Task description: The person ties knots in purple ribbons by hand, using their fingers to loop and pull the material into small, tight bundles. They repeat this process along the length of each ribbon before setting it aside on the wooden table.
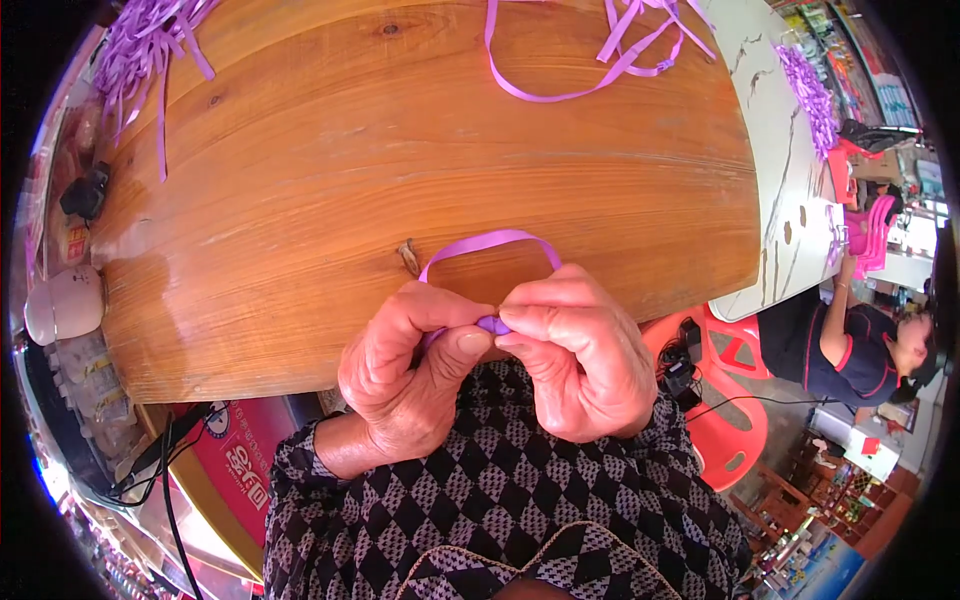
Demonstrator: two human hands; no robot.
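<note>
In the head view, a purple ribbon is held by both hands just over the near edge of the wooden table, around the middle of that edge. A small stretch of it is pinched between the thumb and forefinger of the left hand, and the same stretch is gripped by the thumb and forefinger of the right hand. Both grips are narrowed to the tips, and the two sets of fingertips are brought almost together.

The step in hand is judged to be fine work on the ribbon where its parts meet, perhaps joining or knotting. A firm pinch on both sides and a small, careful pull or tuck seem to be called for next, with the loop kept from twisting.

The ribbon is seen as flat, narrow, smooth and slightly glossy, and it is arched in an open loop beyond the fingers. A darker, compact bit is shown between the fingertips; whether it is a knot, a fold or a clasp cannot be told, as most of it is covered.

Similar loose ribbons are spread at the far edge, toward the far right corner, and a thick purple bundle is hung over the far left corner.
</note>
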